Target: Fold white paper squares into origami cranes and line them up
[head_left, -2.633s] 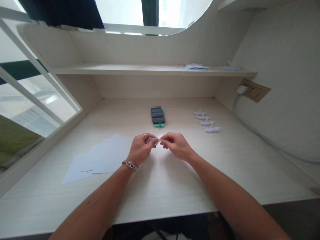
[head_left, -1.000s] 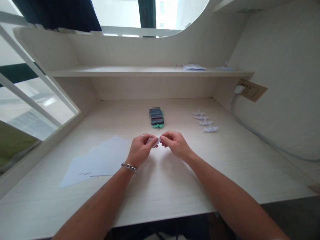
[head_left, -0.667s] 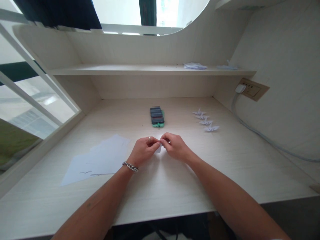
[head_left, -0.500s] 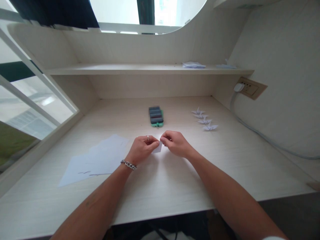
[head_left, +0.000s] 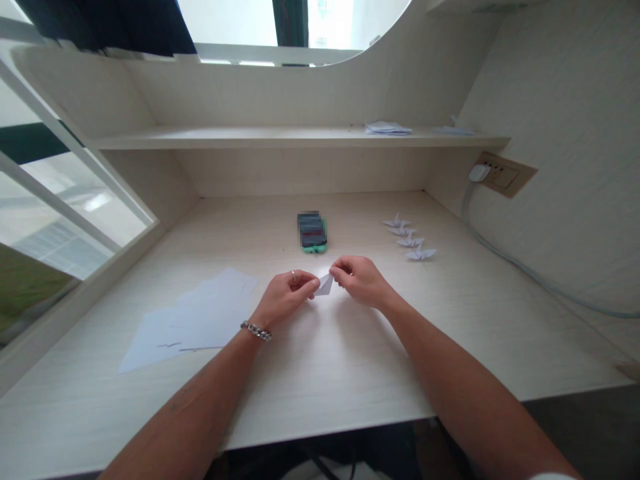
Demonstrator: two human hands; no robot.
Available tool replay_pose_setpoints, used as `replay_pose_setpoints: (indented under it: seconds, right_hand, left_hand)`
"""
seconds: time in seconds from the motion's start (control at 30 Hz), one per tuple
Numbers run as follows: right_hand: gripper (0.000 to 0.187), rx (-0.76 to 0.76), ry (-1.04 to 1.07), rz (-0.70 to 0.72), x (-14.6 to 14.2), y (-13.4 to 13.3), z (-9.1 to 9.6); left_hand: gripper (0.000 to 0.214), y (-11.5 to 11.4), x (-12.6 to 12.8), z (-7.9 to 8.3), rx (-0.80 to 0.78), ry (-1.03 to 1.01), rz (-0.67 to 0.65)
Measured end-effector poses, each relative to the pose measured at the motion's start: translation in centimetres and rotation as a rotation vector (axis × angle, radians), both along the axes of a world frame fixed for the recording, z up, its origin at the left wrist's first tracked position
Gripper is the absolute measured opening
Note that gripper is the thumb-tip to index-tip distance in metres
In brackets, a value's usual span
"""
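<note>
Over the middle of the pale wooden desk (head_left: 325, 373) both my hands pinch one small folded piece of white paper (head_left: 325, 285). My left hand (head_left: 286, 296), with a ring and a chain bracelet, grips its left end between thumb and fingertips. My right hand (head_left: 361, 280) holds the right end with curled fingers. Most of the paper is hidden by the fingers; only a small pointed flap shows between the hands.
Loose white sheets (head_left: 195, 320) lie on the desk to the left. A phone in a green case (head_left: 313, 233) rests behind the hands. Several folded paper cranes (head_left: 411, 238) sit in a row at right. A cable (head_left: 525, 267) runs from the wall socket (head_left: 503, 175). A shelf (head_left: 300, 138) carries folded papers.
The hands have drawn slightly apart and shifted a little to the right, still pinching the paper. A pointed white flap now shows between them.
</note>
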State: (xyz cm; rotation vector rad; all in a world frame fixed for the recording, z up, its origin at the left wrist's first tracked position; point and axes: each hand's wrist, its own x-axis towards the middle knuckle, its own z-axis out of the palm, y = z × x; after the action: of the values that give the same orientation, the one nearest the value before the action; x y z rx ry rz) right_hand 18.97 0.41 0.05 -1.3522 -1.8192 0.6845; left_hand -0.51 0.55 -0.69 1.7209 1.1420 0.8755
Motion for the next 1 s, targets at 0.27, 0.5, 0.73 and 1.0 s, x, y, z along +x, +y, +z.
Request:
replay_pose_setpoints:
  seconds: [0.27,0.5,0.73,1.0]
  right_hand:
    - [0.026,-0.192,0.408,0.085,-0.9,0.2,-0.8]
    - [0.022,-0.170,0.444,0.112,-1.4,0.1,-1.4]
    - [0.019,-0.155,0.382,0.149,-1.3,0.0,-1.2]
    - [0.025,-0.258,0.468,0.118,-1.1,0.2,-0.9]
  left_hand:
    - [0.028,-0.1,0.3,-0.3,-0.051,-0.093,-0.026]
    - [0.030,-0.4,0.6,-0.1,-0.086,-0.119,-0.045]
    - [0.030,-0.6,0.8,-0.2,-0.071,-0.090,-0.043]
    - [0.027,-0.6,0.7,0.0,-0.089,-0.090,-0.056]
